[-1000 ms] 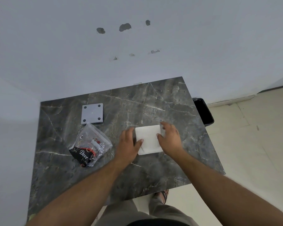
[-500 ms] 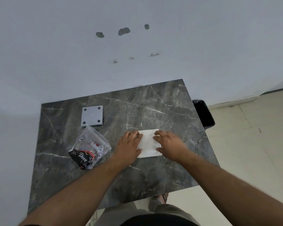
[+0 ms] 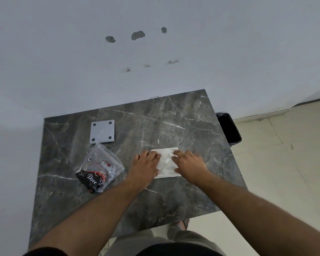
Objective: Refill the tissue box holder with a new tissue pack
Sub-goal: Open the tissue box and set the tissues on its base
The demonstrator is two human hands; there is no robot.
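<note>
**A:** Where are we w/ the refill? I can't see the feed, so describe it for me.

**B:** Looking down from my head cam at a dark grey marble-pattern counter (image 3: pixel 174 196) pushed against a pale wall. Near the middle-right lies a flat white square object (image 3: pixel 167 164), matte, w/ a faint dent or opening on top. I take it for the tissue box holder or its cover, but can't tell which, and can't tell if anything is inside.

**A:** And the hands?

**B:** Both are on it. My left hand (image 3: pixel 146 166) lies palm-down over its left edge, fingers spread and flat, thumb at the near corner. My right hand (image 3: pixel 189 163) covers the right edge, fingers bent w/ tips pressing onto the top, thumb against the near-right corner. Neither hand is closed round it: more pressing or steadying than lifting. It sits flat on the counter.

**A:** The new tissue pack?

**B:** Not sure it's in view. To the left, apart from my hands, is a crumpled clear plastic bag w/ a black "Dove" label and red bits inside (image 3: pixel 100 169). Doesn't look like tissues. Just beyond it lies a flat grey square plate w/ four dark corner dots (image 3: pixel 102 131), poss. the holder's base.

**A:** So progress?

**B:** My read: holder looks taken apart, hands working the white piece. Whether tissues are loaded I can't say; base plate not yet rejoined, so reassembly remains.
</note>
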